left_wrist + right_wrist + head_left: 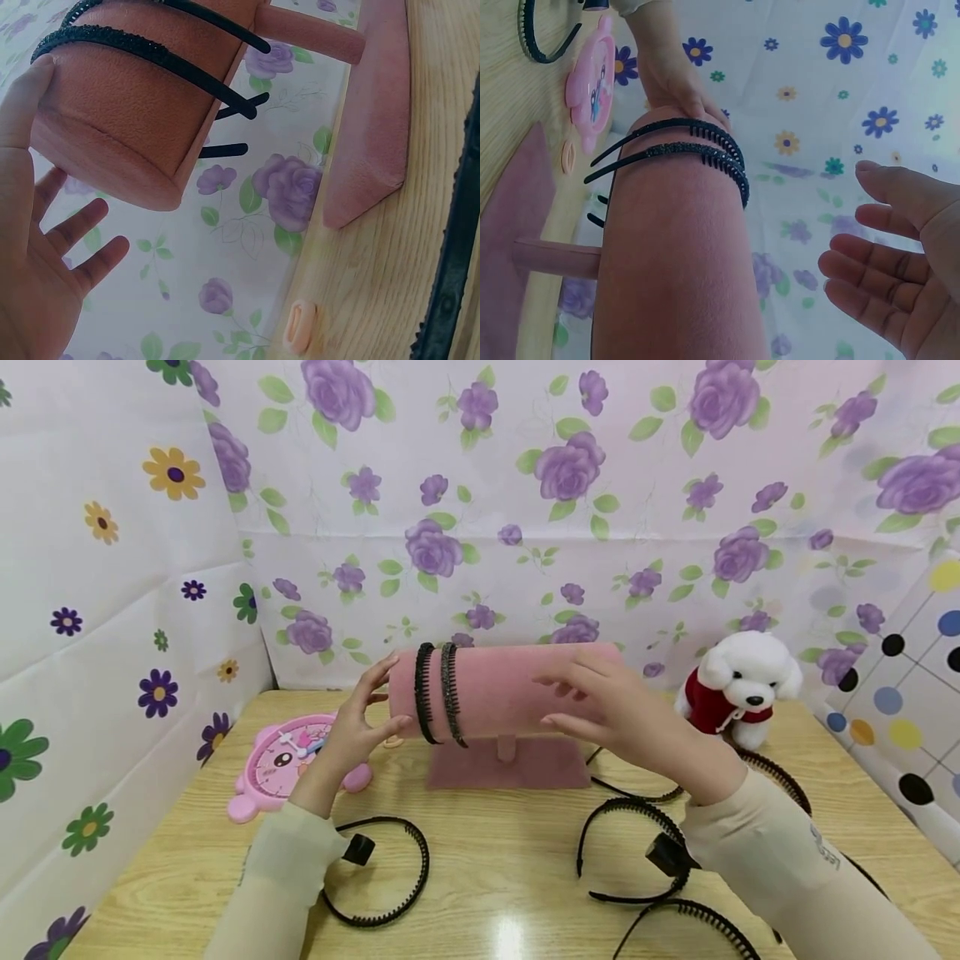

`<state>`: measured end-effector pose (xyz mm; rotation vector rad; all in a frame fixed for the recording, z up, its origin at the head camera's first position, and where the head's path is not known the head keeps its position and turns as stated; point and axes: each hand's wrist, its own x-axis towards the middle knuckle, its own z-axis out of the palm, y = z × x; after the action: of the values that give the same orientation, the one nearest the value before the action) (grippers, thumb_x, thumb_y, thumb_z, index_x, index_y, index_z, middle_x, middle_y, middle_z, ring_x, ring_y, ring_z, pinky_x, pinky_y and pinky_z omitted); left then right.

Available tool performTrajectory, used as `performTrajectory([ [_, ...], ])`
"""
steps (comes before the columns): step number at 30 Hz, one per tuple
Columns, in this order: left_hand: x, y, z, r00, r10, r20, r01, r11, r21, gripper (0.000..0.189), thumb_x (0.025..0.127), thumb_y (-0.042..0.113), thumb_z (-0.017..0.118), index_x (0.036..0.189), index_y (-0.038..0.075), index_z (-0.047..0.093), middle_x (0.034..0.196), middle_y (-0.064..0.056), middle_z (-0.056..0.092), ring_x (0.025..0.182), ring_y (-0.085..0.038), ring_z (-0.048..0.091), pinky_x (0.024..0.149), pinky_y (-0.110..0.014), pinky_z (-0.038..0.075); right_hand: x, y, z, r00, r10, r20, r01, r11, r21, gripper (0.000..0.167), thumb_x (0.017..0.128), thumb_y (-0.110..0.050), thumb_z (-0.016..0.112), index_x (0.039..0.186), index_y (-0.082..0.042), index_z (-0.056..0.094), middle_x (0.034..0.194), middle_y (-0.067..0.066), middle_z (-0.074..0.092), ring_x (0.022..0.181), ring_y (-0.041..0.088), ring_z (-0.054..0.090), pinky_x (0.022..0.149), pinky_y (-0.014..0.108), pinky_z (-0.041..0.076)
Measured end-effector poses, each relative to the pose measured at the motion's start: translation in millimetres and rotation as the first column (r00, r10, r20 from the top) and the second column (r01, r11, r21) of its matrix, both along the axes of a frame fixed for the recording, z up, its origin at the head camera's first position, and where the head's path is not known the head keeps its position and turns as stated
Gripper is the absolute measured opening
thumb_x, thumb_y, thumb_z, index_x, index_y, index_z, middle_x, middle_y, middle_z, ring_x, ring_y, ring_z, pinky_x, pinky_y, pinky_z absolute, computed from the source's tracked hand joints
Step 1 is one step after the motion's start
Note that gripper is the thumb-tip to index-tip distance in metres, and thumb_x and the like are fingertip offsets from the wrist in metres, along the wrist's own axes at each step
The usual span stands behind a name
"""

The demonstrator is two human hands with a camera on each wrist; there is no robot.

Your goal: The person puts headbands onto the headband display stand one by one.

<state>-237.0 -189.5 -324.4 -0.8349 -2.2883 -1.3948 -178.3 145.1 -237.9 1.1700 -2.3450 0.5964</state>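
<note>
A pink plush headband holder stands on the table, its padded roll lying level on a post and base. Two black toothed headbands, one with a glittery band, sit around the roll's left part. At the left end is my left hand; in the left wrist view its thumb touches the roll beside a headband, with the other fingers spread around the end. My right hand hangs near the roll's right part, apart from it, fingers relaxed and holding nothing.
More black headbands lie on the table: one at front left, several at the right, such as this headband. A pink clock lies at the left, and a small peach-coloured ring nearby. A white toy dog sits at back right.
</note>
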Motion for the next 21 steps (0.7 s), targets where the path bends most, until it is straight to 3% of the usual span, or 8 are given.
performTrajectory([
  [7, 0.7, -0.3, 0.5, 1.000, -0.007, -0.009, 0.007, 1.000, 0.004, 0.077, 0.080, -0.010, 0.068, 0.146, 0.001, 0.029, 0.155, -0.020, 0.029, 0.134, -0.041, 0.036, 0.104, -0.060, 0.037, 10.9, 18, -15.3, 0.996, -0.056, 0.068, 0.057, 0.998, -0.004, 0.035, 0.083, -0.011, 0.074, 0.115, -0.005, 0.063, 0.104, 0.009, 0.067, 0.085, 0.017, 0.065, 0.071, 0.028, 0.057],
  [15, -1.1, -0.6, -0.1, 1.000, -0.013, -0.005, 0.013, 1.000, 0.001, 0.077, 0.081, -0.010, 0.067, 0.147, 0.001, 0.028, 0.156, -0.019, 0.028, 0.135, -0.042, 0.036, 0.104, -0.061, 0.037, 10.3, 33, -29.4, 0.997, -0.045, 0.058, 0.046, 0.999, -0.011, 0.035, 0.080, -0.008, 0.076, 0.113, -0.005, 0.065, 0.099, 0.003, 0.069, 0.081, 0.009, 0.062, 0.069, 0.025, 0.055],
  [21, -1.5, -1.3, 0.3, 1.000, -0.007, 0.003, 0.007, 1.000, -0.008, 0.077, 0.081, -0.009, 0.067, 0.146, 0.001, 0.028, 0.156, -0.019, 0.028, 0.135, -0.042, 0.036, 0.105, -0.058, 0.037, 12.4, 42, -39.5, 0.991, -0.064, 0.119, 0.063, 0.998, 0.020, 0.035, 0.082, -0.010, 0.074, 0.115, -0.007, 0.064, 0.102, 0.001, 0.068, 0.083, 0.008, 0.063, 0.071, 0.025, 0.055],
])
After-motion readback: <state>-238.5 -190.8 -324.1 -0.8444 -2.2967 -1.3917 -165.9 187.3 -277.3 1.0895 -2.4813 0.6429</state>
